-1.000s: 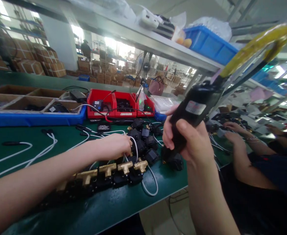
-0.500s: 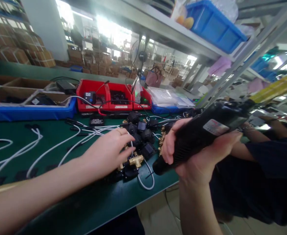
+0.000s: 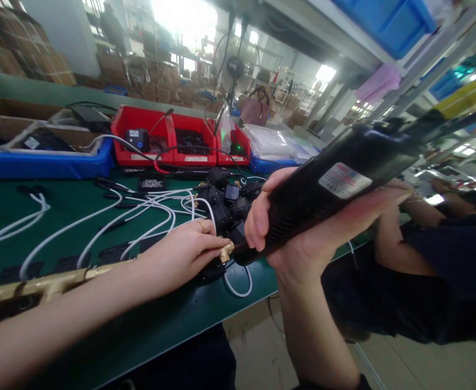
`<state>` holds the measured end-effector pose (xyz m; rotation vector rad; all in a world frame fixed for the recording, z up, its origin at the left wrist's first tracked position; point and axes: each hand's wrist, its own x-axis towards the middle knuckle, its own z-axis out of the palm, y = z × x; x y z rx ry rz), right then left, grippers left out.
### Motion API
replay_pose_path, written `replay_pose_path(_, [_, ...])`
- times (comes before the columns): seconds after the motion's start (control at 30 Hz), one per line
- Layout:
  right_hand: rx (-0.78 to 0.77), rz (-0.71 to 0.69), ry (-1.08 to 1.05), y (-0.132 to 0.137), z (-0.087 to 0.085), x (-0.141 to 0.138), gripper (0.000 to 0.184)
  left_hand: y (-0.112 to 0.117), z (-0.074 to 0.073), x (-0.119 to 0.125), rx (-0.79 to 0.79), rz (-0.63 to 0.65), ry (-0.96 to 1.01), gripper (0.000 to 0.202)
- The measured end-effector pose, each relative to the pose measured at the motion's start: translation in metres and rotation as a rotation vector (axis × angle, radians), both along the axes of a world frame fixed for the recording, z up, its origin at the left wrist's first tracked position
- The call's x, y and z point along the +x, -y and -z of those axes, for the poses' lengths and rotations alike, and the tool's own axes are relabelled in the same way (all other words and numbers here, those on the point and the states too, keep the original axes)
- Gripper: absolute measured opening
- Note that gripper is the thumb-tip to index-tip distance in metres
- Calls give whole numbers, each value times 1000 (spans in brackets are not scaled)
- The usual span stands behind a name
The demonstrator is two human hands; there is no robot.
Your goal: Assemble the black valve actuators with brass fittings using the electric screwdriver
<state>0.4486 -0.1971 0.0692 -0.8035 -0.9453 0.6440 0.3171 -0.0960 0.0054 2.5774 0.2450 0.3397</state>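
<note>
My right hand (image 3: 302, 238) is wrapped round a black electric screwdriver (image 3: 323, 184) with a white label, its nose tilted down to the left. Pinched at the fingertips of my left hand (image 3: 193, 244) is a brass fitting (image 3: 226, 251), part of a black valve unit whose body is mostly hidden under the fingers. The screwdriver's nose is right beside this fitting; whether they touch I cannot tell. Behind both hands lies a heap of black valve units (image 3: 232, 203). White cables (image 3: 148, 203) run across the green bench (image 3: 140, 336) to the left.
Red bins (image 3: 142, 135) with small black parts line the back, between a blue-rimmed divided tray (image 3: 43, 162) and plastic-wrapped packs (image 3: 274, 142). A small box of screws (image 3: 151, 183) stands in front. Another person's arm (image 3: 400, 238) is at the right.
The screwdriver has moved left and down to the brass fitting. My left hand's fingers have closed on the fitting. The whole view has shifted, with things at the back now higher.
</note>
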Motion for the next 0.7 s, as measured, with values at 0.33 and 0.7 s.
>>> replay_pose_path(0.33, [-50, -17, -5, 6, -5, 1, 81, 6, -4, 3, 89, -72, -90, 26])
replay_pose_path(0.7, [-69, 112, 74, 4, -8, -2, 87, 4, -2, 3, 83, -75, -102, 25])
